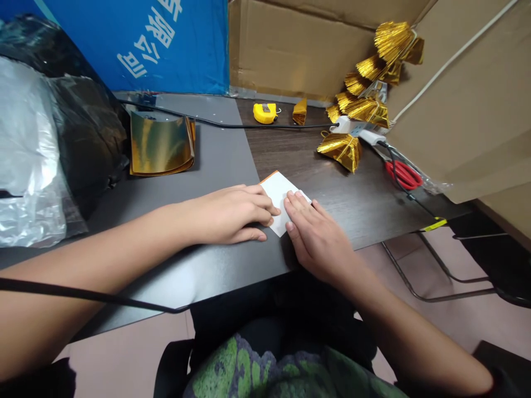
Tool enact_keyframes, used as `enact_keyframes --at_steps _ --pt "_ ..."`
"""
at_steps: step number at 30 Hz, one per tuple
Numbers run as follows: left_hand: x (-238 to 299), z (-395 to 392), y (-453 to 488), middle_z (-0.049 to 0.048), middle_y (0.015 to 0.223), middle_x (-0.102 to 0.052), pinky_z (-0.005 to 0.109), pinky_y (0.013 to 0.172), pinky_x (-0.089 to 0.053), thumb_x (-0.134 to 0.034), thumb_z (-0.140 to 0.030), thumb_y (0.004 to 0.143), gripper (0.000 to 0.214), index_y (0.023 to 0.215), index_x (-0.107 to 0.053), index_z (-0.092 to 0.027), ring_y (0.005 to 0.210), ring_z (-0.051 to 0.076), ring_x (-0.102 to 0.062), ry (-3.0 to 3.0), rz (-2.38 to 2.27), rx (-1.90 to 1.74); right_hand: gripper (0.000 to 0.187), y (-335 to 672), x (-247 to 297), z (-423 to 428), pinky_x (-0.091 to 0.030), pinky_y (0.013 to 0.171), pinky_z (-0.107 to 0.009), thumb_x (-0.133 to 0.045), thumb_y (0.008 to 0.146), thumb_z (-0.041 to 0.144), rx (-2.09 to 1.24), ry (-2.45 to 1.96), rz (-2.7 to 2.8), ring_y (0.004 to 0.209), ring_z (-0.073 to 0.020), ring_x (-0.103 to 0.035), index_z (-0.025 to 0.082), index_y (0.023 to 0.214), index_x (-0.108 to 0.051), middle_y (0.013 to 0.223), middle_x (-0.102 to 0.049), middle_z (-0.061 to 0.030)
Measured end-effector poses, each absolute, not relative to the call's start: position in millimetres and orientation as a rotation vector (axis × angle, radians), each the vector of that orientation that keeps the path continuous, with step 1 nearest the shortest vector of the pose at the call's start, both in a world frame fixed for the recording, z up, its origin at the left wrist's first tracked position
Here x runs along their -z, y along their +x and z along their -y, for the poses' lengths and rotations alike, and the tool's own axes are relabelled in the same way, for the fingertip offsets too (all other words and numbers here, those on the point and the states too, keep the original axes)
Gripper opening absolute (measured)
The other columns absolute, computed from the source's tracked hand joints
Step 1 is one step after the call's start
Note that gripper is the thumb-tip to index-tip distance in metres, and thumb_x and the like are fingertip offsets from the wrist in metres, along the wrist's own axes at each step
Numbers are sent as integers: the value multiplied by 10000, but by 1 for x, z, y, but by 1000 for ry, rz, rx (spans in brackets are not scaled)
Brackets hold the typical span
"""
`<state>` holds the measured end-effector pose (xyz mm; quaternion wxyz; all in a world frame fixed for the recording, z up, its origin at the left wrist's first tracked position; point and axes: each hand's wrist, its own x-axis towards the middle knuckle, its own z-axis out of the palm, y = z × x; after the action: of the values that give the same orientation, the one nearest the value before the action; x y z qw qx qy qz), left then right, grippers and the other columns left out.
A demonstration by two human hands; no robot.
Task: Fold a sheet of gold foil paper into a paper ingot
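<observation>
A sheet of paper (279,190), white side up with a thin orange-gold edge showing at its upper left, lies on the table near the front edge. My left hand (238,214) rests flat on its left part, fingertips on the white surface. Across the right part lies my right hand (313,232), fingers stretched out and pressing the paper down. The palms and the paper beneath the fingers are hidden. To the left, behind my left hand, sits a stack of gold foil sheets (161,145).
Several pleated gold foil pieces (342,149) stand at the back right beside a white power strip (369,135). A yellow tape measure (265,113) and a small folded gold piece (300,112) lie behind the paper. Red-handled scissors (404,174) are at right, plastic bags (31,149) at left.
</observation>
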<state>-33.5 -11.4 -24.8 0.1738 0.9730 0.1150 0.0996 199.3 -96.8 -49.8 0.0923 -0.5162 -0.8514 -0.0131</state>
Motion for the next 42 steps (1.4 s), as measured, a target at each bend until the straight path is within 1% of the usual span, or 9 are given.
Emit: enact_keyframes --at_steps 9,15,19,22,26,29,32,36,42 --pt "22 13 -33 93 1219 -718 406 988 -478 -651 -351 977 195 1068 -708 -189 1139 279 -592 2760 -375 -211 590 206 49 71 -327 1216 -634 -261 1064 298 14 -1796 2502 1533 -377 -324 23 1559 -427 1629 -352 -151" --pt "22 13 -35 102 1264 -715 416 989 -487 -698 -384 949 233 1085 -716 -196 1165 282 -593 2746 -365 -237 548 217 39 49 -328 1174 -707 -327 1047 292 106 -1833 2440 1505 -436 -353 66 1511 -511 1588 -435 -164" --pt "20 15 -36 102 1254 -716 415 990 -475 -672 -393 966 262 1137 -711 -199 1169 279 -588 2767 -344 -229 603 206 31 61 -292 1239 -626 -309 1041 260 172 -1602 2456 1546 -367 -300 -2 1581 -362 1636 -321 -210" --pt "19 16 -36 96 1185 -733 408 967 -470 -658 -419 971 275 1129 -726 -204 1119 275 -600 2802 -351 -226 602 199 38 75 -338 1236 -578 -264 1060 301 1 -1396 2689 1541 -371 -301 -35 1523 -452 1630 -326 -222" --pt "23 18 -34 103 1210 -728 403 935 -479 -664 -507 948 383 1156 -732 -193 1045 269 -608 2815 -329 -282 646 205 50 73 -290 1260 -581 -249 1071 345 -136 -1358 2717 1567 -351 -231 -46 1578 -336 1659 -253 -215" --pt "27 20 -33 99 1222 -729 394 928 -480 -675 -563 925 480 1228 -705 -192 1028 259 -615 2780 -318 -352 593 216 48 58 -274 1271 -573 -264 1077 318 -246 -1231 2768 1580 -289 -219 48 1599 -344 1666 -276 -145" --pt "31 19 -33 76 1155 -759 386 906 -468 -570 -496 1002 391 1203 -708 -191 1039 250 -626 2762 -425 -462 553 227 42 44 -239 1288 -559 -317 1063 259 -358 -1061 2802 1584 -247 -213 123 1596 -374 1658 -322 -99" --pt "36 13 -36 75 1189 -750 395 915 -448 -581 -488 995 365 1182 -720 -207 1088 260 -610 2805 -579 -500 571 240 39 34 -189 1300 -558 -374 1054 258 -488 -905 2837 1590 -250 -188 93 1599 -342 1675 -283 -125" --pt "22 14 -35 84 1142 -721 364 850 -433 -672 -622 903 463 1148 -733 -234 1014 254 -576 2854 -507 -261 366 250 39 31 -364 1238 -514 -510 1035 323 -603 -740 2649 1535 -232 -360 180 1357 -611 1546 -526 -104"
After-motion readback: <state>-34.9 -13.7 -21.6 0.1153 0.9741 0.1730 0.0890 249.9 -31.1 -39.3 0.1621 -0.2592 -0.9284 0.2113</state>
